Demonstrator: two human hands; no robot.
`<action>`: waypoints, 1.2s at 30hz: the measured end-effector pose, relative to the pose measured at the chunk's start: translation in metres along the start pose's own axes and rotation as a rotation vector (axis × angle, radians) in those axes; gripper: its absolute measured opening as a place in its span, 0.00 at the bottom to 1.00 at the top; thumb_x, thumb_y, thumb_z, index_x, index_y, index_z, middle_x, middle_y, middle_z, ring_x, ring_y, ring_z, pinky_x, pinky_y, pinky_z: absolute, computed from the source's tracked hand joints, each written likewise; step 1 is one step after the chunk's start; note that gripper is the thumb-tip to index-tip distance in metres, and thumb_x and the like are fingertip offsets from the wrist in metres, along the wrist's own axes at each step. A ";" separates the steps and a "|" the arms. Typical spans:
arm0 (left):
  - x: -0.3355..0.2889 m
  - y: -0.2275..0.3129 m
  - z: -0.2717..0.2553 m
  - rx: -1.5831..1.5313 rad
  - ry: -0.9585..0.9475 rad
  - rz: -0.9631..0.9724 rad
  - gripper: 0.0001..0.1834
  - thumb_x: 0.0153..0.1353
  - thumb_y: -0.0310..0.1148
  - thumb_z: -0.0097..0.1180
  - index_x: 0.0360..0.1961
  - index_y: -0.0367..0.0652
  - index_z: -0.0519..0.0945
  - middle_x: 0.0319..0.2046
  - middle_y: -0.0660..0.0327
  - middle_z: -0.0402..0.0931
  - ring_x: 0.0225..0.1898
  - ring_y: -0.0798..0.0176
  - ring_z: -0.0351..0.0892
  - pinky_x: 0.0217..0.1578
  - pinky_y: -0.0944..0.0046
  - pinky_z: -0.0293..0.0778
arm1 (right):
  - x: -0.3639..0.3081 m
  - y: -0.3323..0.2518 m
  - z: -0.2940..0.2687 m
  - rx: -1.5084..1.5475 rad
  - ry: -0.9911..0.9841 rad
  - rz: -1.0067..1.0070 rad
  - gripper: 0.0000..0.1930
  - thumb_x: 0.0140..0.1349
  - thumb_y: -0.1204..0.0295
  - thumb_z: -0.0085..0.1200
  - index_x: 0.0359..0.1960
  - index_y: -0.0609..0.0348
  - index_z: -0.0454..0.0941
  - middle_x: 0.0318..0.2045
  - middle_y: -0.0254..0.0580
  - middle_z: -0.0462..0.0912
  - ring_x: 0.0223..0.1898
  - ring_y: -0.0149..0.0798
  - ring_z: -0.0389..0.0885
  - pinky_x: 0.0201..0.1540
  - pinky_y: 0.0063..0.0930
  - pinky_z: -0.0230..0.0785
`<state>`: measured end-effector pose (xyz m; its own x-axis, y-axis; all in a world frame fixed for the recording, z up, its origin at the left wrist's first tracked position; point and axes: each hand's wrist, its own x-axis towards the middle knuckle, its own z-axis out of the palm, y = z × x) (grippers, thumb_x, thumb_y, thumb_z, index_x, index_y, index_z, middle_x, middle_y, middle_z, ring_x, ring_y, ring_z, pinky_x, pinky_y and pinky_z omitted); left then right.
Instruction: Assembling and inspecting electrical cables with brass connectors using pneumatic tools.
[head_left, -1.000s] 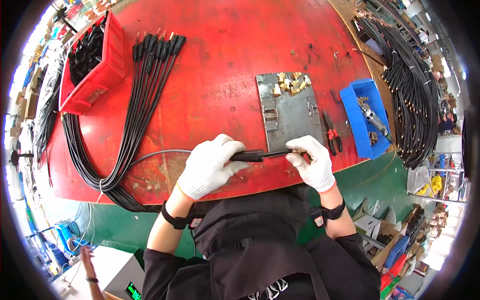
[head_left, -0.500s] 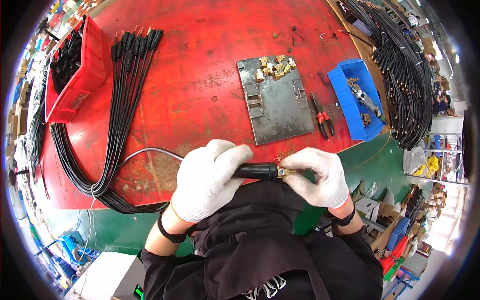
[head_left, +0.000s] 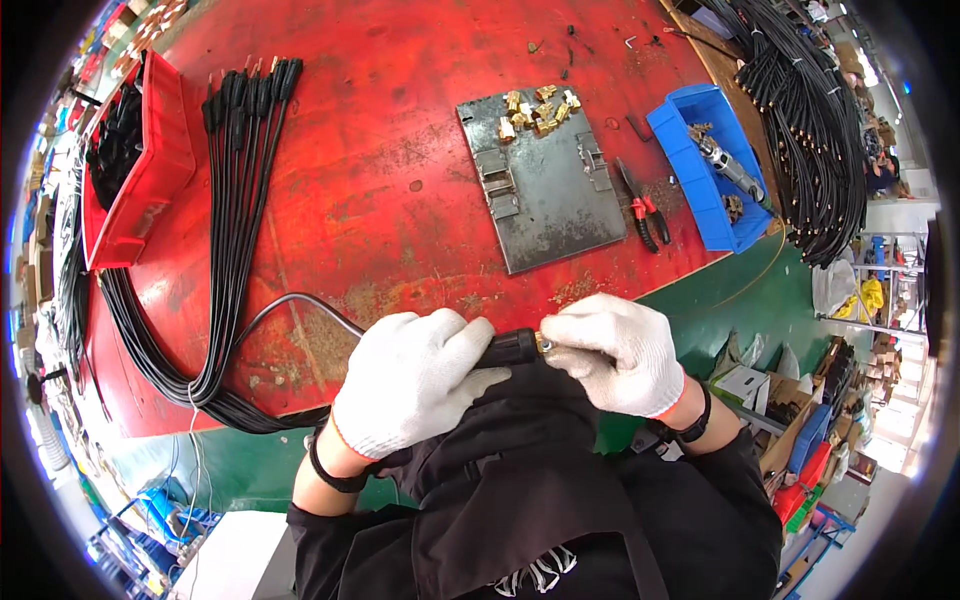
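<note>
Both hands have drawn nearer the tabletop's front edge — left hand wraps the black cable plug, right hand pinches its brass fitting — gloved fingers might slip, cross-threading it.

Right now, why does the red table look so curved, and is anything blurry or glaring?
Head view: the fisheye lens bends the worn red tabletop toward a dark round rim; light is even and bright, with washed-out white at the right edge; the white-gloved left hand and right hand on the black cable end look sharp, and the grey metal plate shows a mild sheen.
</note>
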<state>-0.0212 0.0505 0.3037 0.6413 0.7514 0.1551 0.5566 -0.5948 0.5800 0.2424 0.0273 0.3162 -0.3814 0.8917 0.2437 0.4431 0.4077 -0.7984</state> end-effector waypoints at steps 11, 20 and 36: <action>0.002 -0.002 0.006 0.076 -0.100 -0.043 0.26 0.52 0.44 0.75 0.51 0.44 0.85 0.31 0.59 0.77 0.34 0.51 0.80 0.40 0.53 0.74 | 0.001 0.024 0.010 0.048 -0.069 0.133 0.13 0.60 0.79 0.71 0.46 0.58 0.85 0.36 0.46 0.88 0.37 0.48 0.89 0.41 0.35 0.81; -0.015 -0.020 -0.019 0.279 0.120 -0.132 0.12 0.49 0.34 0.76 0.34 0.47 0.85 0.28 0.62 0.78 0.34 0.51 0.79 0.44 0.52 0.73 | 0.047 0.017 0.113 -0.028 -0.190 0.006 0.22 0.66 0.72 0.61 0.61 0.57 0.74 0.52 0.56 0.84 0.54 0.58 0.85 0.54 0.49 0.79; -0.033 -0.063 0.112 -1.090 0.390 -0.378 0.32 0.59 0.35 0.70 0.65 0.39 0.76 0.63 0.51 0.76 0.62 0.52 0.79 0.65 0.53 0.74 | 0.002 0.137 0.207 0.839 0.022 0.351 0.12 0.63 0.74 0.63 0.45 0.68 0.81 0.37 0.49 0.87 0.38 0.44 0.89 0.41 0.35 0.82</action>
<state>-0.0189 0.0313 0.1724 0.2289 0.9723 -0.0481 -0.1817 0.0913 0.9791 0.1347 0.0442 0.0930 -0.3169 0.9446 -0.0852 -0.2084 -0.1570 -0.9654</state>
